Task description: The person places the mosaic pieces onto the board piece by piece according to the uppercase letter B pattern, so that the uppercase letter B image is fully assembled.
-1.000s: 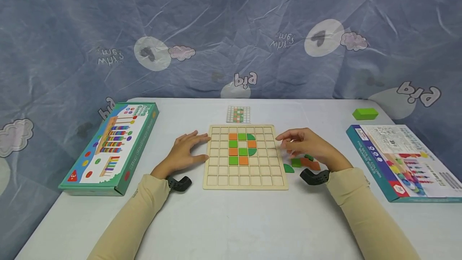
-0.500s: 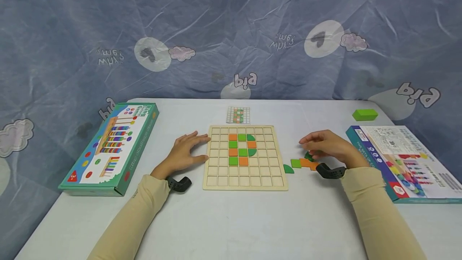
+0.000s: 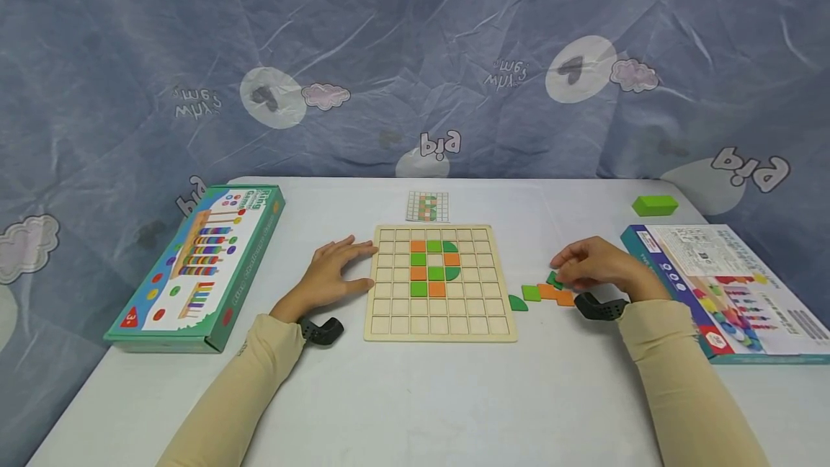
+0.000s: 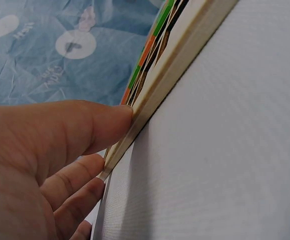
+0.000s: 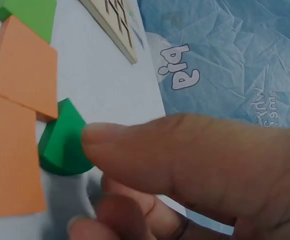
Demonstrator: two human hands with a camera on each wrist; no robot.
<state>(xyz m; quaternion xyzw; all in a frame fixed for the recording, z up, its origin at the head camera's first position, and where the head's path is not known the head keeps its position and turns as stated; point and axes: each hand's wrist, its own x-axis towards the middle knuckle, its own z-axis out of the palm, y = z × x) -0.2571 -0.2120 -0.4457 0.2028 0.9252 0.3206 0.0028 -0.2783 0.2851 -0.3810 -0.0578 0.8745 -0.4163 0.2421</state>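
A wooden grid board (image 3: 441, 326) lies mid-table, with orange tiles (image 3: 452, 259), light green tiles (image 3: 419, 288) and dark green quarter-circle tiles (image 3: 452, 274) set in some of its squares. My left hand (image 3: 331, 272) rests at the board's left side, thumb and fingertips against the edge. Right of the board, my right hand (image 3: 596, 265) is over a loose dark green quarter-circle tile (image 5: 67, 142). In the right wrist view the thumb overlaps this tile's edge, while the other fingers bend below the thumb. Whether any finger grips its far side is hidden.
Beside the board lie a light green tile (image 3: 531, 293), orange tiles (image 3: 556, 294) and another dark green quarter-circle tile (image 3: 518, 303). A pattern card (image 3: 428, 206) lies behind the board. Toy boxes flank it, left (image 3: 201, 265) and right (image 3: 733, 294). A green block (image 3: 655, 205) stands back right.
My right hand has moved right, away from the board's edge, and lowered to the loose dark green quarter-circle tile. The left hand and the board stay where they were.
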